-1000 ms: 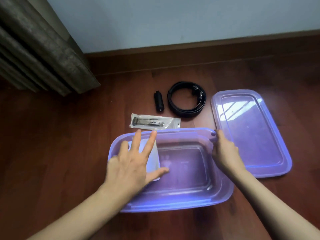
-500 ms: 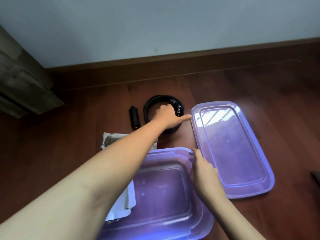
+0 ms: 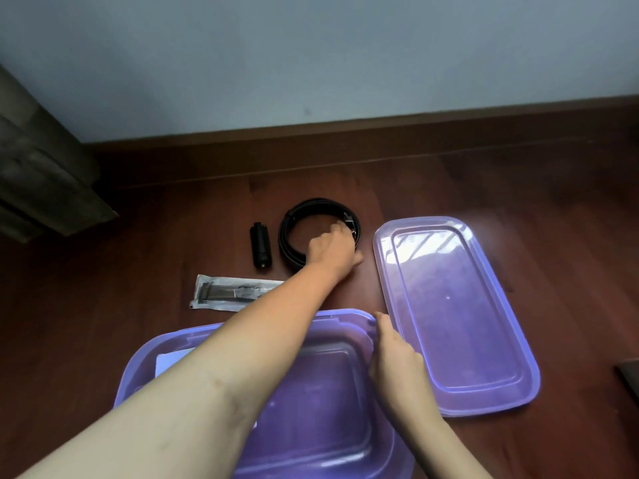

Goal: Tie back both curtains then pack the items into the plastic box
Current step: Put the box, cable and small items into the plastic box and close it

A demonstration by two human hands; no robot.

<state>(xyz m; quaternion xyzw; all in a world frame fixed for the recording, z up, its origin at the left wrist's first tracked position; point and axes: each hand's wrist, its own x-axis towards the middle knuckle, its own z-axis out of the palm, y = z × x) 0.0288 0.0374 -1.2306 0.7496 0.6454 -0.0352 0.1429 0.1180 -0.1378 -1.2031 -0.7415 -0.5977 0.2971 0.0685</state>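
The left hand (image 3: 333,248) reaches across the box (image 3: 311,402) to the coiled belt (image 3: 294,233), which lies on the floor near the skirting board, between the small black cylinder (image 3: 260,248) and the lid (image 3: 456,316). Its fingers are curled over the coil's right side by the buckle; whether they have closed on the belt I cannot tell, as the back of the hand hides them. The right hand (image 3: 397,361) rests on the box's far right corner, its fingers bent over the rim, steadying it.

The belt looks light to middling in weight, stiff enough to keep its ring shape yet springy: held at one point it will probably sag or start to uncoil. A hold that pinches all the turns together, close to the buckle where the mass sits, should keep it wound. The buckle is the hard, slippery part.

The sealed packet (image 3: 235,293) lies on the floor just beyond the box's far edge, partly under the forearm; it is thin, crinkly and likely slick. A white item (image 3: 171,363) already sits at the box's left end.

No brand, label or writing is legible anywhere.
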